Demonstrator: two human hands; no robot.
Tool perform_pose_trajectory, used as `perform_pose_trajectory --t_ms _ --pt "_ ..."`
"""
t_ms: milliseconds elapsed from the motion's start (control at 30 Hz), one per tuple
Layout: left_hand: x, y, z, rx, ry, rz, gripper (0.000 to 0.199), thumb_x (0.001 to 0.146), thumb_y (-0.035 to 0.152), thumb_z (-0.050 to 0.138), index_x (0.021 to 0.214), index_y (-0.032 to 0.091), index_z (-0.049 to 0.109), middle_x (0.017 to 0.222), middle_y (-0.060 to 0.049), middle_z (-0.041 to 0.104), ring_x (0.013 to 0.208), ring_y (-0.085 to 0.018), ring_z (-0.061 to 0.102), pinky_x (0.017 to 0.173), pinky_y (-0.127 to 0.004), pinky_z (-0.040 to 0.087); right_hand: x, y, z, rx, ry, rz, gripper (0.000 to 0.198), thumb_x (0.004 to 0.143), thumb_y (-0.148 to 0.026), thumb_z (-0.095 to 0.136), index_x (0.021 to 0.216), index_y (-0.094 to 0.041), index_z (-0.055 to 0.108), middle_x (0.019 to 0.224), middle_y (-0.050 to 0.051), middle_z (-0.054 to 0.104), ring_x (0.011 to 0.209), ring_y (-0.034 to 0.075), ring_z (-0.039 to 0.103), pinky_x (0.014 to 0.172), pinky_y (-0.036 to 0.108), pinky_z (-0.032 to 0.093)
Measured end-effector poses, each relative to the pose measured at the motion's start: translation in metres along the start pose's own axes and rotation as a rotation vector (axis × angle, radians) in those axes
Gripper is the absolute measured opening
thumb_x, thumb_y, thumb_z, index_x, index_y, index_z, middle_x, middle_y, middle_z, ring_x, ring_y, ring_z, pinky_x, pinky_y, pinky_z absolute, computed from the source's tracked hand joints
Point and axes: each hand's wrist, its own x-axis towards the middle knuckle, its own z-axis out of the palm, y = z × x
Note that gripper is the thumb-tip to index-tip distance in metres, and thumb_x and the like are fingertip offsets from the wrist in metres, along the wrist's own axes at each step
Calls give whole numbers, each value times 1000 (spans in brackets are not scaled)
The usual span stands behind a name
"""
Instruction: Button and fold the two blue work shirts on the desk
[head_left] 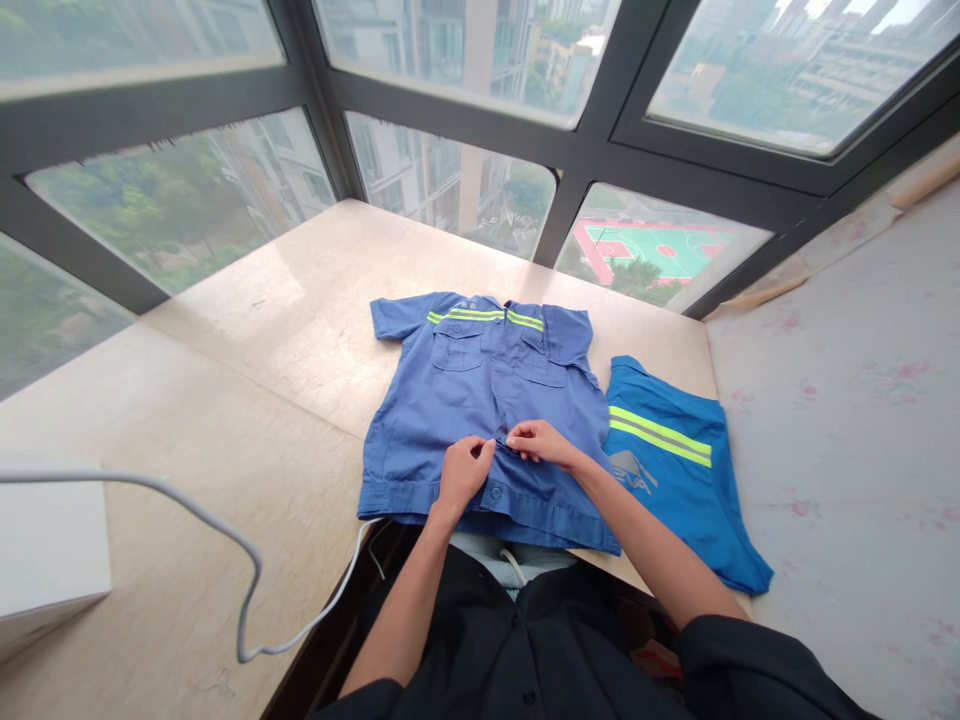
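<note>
A blue short-sleeved work shirt (442,420) with yellow-green reflective stripes lies spread front up, its hem at the near table edge. Both my hands meet at its front opening, low on the shirt. With thumb and fingers my left hand (466,468) pinches one side of the placket. My right hand (538,440) pinches the cloth just beside it, the fingertips nearly touching. A small dark bit, perhaps a button, shows between them, too small to be sure of. Below, a button (496,493) sits near the hem.
A brighter blue folded garment (667,430) with reflective stripes lies to the right, by the flowered wall (840,400). A white box (52,550) stands at left, with a grey-white cable (251,560) across the wooden tabletop (247,400). Windows (450,170) border the far side.
</note>
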Motion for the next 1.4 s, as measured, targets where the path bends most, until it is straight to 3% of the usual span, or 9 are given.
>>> perform_pose_trajectory --t_ms 367,467,567,700,833,933,1033,1200,1400 --pt "-8 3 -16 -78 -350 -191 39 84 48 46 59 19 51 47 3 51 46 -15 55 54 -25 38 -8 3 23 -115 193 -185 31 82 -47 57 83 -17 63 69 0 62 59 13 56 56 25 45" --pt "-13 -6 -28 -44 -183 -132 37 86 47 46 68 18 60 62 0 62 59 -17 61 62 -27 45 -21 -2 11 -236 326 -238 29 85 -43 54 93 -18 65 85 5 68 75 18 61 71 29 49" --pt "-23 -19 -54 82 166 -68 29 87 41 48 88 19 66 88 -6 69 80 -21 64 80 -33 49 -45 -2 -18 -374 554 -248 33 86 -40 53 107 -17 63 105 11 67 91 22 62 80 34 50" --pt "-38 -41 -91 408 497 -47 33 86 39 52 106 15 61 106 -15 65 103 -30 60 95 -46 45 -81 14 -64 -595 799 -79 38 85 -38 53 115 -15 60 118 15 63 96 25 63 89 39 48" --pt "-46 -61 -111 598 456 -180 46 80 45 61 111 11 57 110 -19 62 110 -36 56 94 -51 44 -101 36 -85 -626 714 182 31 82 -35 57 104 -15 62 100 13 69 86 24 66 80 35 50" --pt "-44 -69 -115 464 385 -293 36 79 41 61 106 17 58 102 -13 65 102 -32 61 88 -46 49 -102 43 -82 -492 600 223 25 82 -36 59 98 -16 62 86 7 70 72 19 67 68 29 51" --pt "-40 -70 -119 216 438 -332 30 77 38 61 100 20 58 92 -8 66 93 -27 65 84 -41 51 -93 41 -73 -370 540 267 28 79 -38 63 97 -17 62 83 5 71 53 14 63 51 25 45" --pt "-39 -66 -129 -197 612 -260 42 73 45 64 105 18 58 91 -7 66 89 -23 66 79 -35 54 -83 30 -72 -318 432 189 36 64 -36 72 92 -14 66 53 -4 57 43 12 50 45 23 35" --pt "-47 -89 -142 -27 691 -321 38 76 40 56 107 18 61 90 -6 65 91 -24 65 86 -39 52 -115 21 -100 -64 514 138 64 66 -48 66 117 -8 64 47 -8 44 41 9 35 42 23 23"
